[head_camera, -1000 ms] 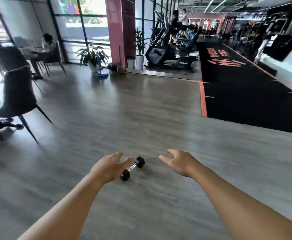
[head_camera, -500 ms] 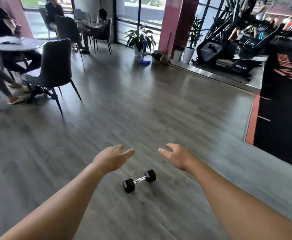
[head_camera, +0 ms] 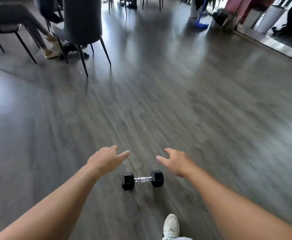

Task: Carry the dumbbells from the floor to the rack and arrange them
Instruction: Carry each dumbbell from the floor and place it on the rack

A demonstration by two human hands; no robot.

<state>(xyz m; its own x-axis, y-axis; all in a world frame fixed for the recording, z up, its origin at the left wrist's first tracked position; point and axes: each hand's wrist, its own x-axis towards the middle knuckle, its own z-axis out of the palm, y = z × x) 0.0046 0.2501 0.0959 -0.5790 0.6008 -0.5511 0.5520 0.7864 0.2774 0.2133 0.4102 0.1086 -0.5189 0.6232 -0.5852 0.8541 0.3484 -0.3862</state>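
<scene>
Closer now than half a second ago, the dumbbell (head_camera: 142, 179) lies almost under the arms, and it reads crosswise rather than slanted; the chair (head_camera: 82, 21) and the seated people have slid up to the top edge as the head tips down. Both hands are empty. Left hand (head_camera: 105, 160) hangs over the floor (head_camera: 211, 110) up and left of the dumbbell, fingers loosely spread; right hand (head_camera: 176, 161) mirrors it up and right, also spread and holding nothing. Neither touches the weight. It rests flat on the wood floor between the two forearms, chrome handle clear, a white shoe (head_camera: 171, 226) just behind it.

I judge this as the approach to a pick-up, with the carry not yet begun. No rack shows in view. Next calls for bending lower and bringing one hand down onto the chrome handle between the black heads, closing round it before lifting. Blur makes finer finger detail uncertain.
</scene>
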